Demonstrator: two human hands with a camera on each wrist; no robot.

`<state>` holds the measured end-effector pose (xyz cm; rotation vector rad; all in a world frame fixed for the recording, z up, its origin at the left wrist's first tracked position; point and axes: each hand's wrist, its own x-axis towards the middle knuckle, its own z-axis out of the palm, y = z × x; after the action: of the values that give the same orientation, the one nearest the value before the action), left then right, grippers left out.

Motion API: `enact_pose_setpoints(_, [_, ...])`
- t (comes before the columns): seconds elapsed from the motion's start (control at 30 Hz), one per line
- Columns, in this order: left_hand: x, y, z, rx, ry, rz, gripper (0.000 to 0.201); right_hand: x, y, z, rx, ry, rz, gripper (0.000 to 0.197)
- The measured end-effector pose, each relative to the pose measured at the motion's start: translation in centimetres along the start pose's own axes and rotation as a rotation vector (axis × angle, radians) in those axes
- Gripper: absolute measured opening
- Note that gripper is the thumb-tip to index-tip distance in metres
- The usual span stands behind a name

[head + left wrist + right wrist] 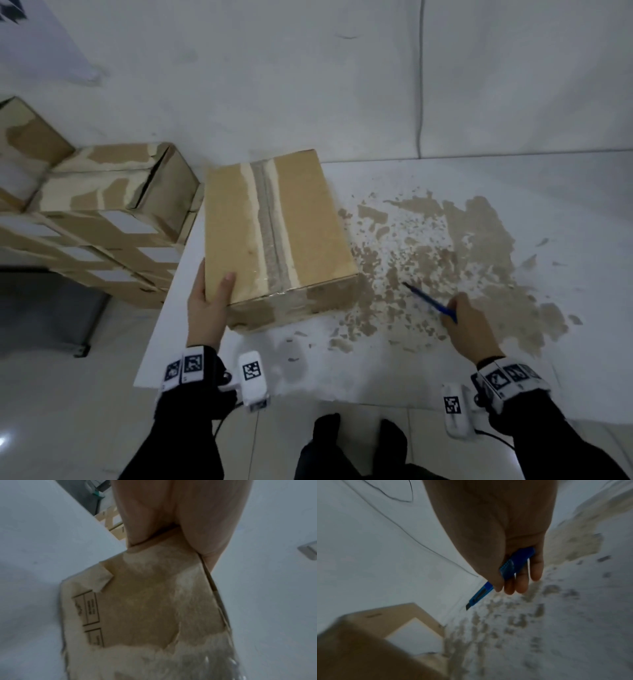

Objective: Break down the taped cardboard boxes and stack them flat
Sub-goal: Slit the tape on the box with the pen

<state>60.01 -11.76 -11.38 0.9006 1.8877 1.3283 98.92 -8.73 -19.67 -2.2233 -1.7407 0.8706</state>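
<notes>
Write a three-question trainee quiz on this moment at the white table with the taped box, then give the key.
1. True or false: the strip of clear tape along the top seam of the brown cardboard box is already slit.
2. Which hand holds the blue plastic utility knife? A) left hand B) right hand
3. Fill in: the left hand grips the box's near ____ corner.

Key: 1 false, the tape looks whole; 2 B, with its blade out and clear of the box; 3 left.
</notes>
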Motion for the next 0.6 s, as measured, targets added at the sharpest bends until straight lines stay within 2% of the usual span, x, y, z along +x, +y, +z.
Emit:
enact_pose_setpoints(0.17, [-1.1,-1.0,1.1,0.089,-0.059,0.031,0.061,-2.1,-8.4,-3.5,0.285,0.063,-0.172,0.012])
enact_pose_setpoints(0.23, [-0.9,-0.7,1.0,0.187,-0.102,0.061,0.069,-3.0,-12.8,-4.7,0.317,0.038,-0.263,0.014])
enact_pose_setpoints(0.27, [-0.5,-0.5,0.7,0.283,-0.121,0.119,0.072,-3.2,-15.0,-5.1,0.313,0.022,-0.309,0.015])
enact_pose_setpoints(0.33, [0.6,0.5,0.0,0.522,-0.170,0.290,0.070,-3.1,-19.4,-5.5,0.298,-0.032,-0.370,0.013])
enact_pose_setpoints(0.4, [2.6,1.9,-0.6,0.701,-0.296,0.389,0.065,-2.2,-23.7,-5.1,0.267,-0.082,-0.387,0.011])
enact_pose_setpoints(0.5, [6.2,4.7,-0.8,0.785,-0.518,0.350,0.058,0.3,-29.2,-3.4,0.133,-0.055,-0.452,0.018])
enact_pose_setpoints(0.6, [9.4,7.1,0.3,0.858,-0.605,0.325,0.077,2.8,-33.2,-1.4,-0.071,-0.040,-0.466,0.030])
